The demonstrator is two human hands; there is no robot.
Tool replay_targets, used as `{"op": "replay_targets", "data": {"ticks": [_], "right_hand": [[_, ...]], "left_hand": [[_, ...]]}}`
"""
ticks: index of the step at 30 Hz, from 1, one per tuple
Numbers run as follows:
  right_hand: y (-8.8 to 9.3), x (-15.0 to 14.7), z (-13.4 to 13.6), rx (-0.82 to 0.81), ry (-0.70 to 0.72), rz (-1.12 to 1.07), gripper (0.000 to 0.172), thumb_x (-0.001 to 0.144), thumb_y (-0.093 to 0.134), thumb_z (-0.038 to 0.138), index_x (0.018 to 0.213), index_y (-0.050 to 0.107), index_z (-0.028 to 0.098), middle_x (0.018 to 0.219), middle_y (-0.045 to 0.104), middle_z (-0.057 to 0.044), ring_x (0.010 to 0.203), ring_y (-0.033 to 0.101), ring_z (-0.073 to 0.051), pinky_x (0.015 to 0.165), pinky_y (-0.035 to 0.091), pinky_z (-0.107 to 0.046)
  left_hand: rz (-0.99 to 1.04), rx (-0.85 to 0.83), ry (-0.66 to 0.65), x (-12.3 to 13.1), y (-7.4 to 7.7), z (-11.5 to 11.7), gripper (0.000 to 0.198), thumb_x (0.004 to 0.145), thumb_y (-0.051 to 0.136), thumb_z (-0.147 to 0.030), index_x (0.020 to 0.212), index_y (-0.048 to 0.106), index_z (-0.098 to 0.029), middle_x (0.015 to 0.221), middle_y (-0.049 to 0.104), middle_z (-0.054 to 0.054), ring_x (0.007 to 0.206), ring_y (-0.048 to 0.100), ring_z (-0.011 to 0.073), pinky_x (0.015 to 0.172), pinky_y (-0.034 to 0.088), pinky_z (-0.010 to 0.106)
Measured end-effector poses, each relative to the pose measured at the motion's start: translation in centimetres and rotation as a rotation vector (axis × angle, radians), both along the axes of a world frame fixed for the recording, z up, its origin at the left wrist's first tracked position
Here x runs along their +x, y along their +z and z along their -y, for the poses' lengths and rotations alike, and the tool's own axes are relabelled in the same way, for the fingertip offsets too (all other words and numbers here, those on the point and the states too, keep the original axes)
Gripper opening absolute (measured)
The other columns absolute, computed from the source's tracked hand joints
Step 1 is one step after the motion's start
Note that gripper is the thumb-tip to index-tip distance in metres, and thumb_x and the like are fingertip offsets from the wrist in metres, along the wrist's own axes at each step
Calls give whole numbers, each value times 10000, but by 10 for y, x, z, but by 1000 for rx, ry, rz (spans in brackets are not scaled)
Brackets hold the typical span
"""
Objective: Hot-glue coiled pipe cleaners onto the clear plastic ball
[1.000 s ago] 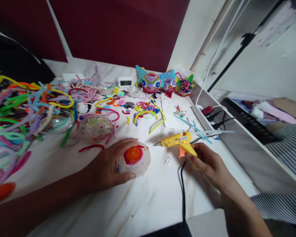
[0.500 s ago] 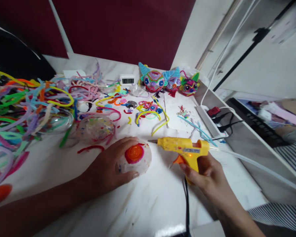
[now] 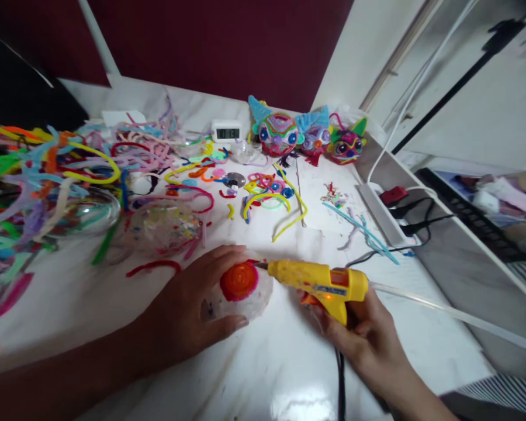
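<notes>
My left hand (image 3: 201, 298) is wrapped round the side of a clear plastic ball (image 3: 260, 298) resting on the table. On the ball's upper face sits a coiled orange disc (image 3: 238, 280) with a pink-red rim. My right hand (image 3: 363, 333) grips a yellow hot glue gun (image 3: 313, 279) by its handle, its small light glowing orange. The gun's metal nozzle touches or nearly touches the disc's right edge, where a bit of red shows. A clear glue stick (image 3: 447, 313) trails out of the gun's back. My fingers partly hide the orange trigger.
Colourful pipe cleaners (image 3: 61, 169) heap up at the left, beside a clear plastic shell (image 3: 158, 231). Decorated ball heads (image 3: 278, 134) and a digital clock (image 3: 227, 132) stand at the back. A power strip (image 3: 383, 216) lies by the right partition. The gun's black cord (image 3: 341, 380) hangs toward the front.
The glue gun has moved left and tilted, bringing its nozzle from beside the ball to the disc's edge. My left hand still holds the ball. The view has shifted slightly.
</notes>
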State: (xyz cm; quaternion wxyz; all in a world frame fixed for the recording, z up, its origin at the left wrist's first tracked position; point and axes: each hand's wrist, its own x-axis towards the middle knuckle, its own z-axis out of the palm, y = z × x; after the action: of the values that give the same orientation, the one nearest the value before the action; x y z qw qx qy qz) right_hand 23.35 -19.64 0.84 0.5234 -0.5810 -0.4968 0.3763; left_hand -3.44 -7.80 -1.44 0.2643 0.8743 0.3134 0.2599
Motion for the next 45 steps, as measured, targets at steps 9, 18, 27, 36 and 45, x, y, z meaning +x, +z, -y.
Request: {"op": "replay_targets", "data": {"ticks": [9, 18, 27, 36, 45], "right_hand": [[5, -5, -2, 50, 60, 75, 295, 982, 671, 195, 1218, 595, 355, 1084, 722, -20, 872, 740, -154, 709, 628, -205], [0, -2, 4, 53, 89, 166, 368, 1013, 631, 208, 1321, 498, 359, 1139, 714, -40, 960, 737, -188, 767, 640, -252], [2, 1, 12, 39, 69, 255, 413, 1007, 640, 221, 1355, 463, 356, 1124, 706, -43, 941, 747, -202, 767, 645, -263], [4, -3, 18, 42, 69, 282, 398, 1013, 625, 234, 1346, 462, 380, 1114, 706, -38, 915, 759, -209, 688, 649, -248], [3, -9, 15, 96, 29, 335, 331, 1020, 592, 220, 1312, 460, 304, 1087, 697, -56, 868, 736, -190, 713, 625, -263]], "left_hand": [[1, -21, -10, 0, 1, 1, 701, 910, 701, -503, 1513, 392, -320, 1577, 491, 62, 1466, 455, 324, 1240, 389, 488], [7, 21, -14, 0, 1, -1, 726, 905, 715, -506, 1521, 393, -293, 1559, 508, 95, 1437, 492, 337, 1217, 424, 495], [-2, 14, -20, 0, -1, -2, 720, 936, 641, -605, 1532, 377, -300, 1576, 490, 91, 1458, 469, 331, 1225, 417, 507], [-6, 14, -19, 0, -2, -4, 712, 913, 669, -600, 1503, 412, -296, 1559, 507, 80, 1463, 459, 322, 1236, 397, 491], [12, 5, -80, -4, 2, -9, 702, 949, 622, -639, 1523, 409, -294, 1573, 491, 100, 1473, 445, 338, 1235, 392, 508]]}}
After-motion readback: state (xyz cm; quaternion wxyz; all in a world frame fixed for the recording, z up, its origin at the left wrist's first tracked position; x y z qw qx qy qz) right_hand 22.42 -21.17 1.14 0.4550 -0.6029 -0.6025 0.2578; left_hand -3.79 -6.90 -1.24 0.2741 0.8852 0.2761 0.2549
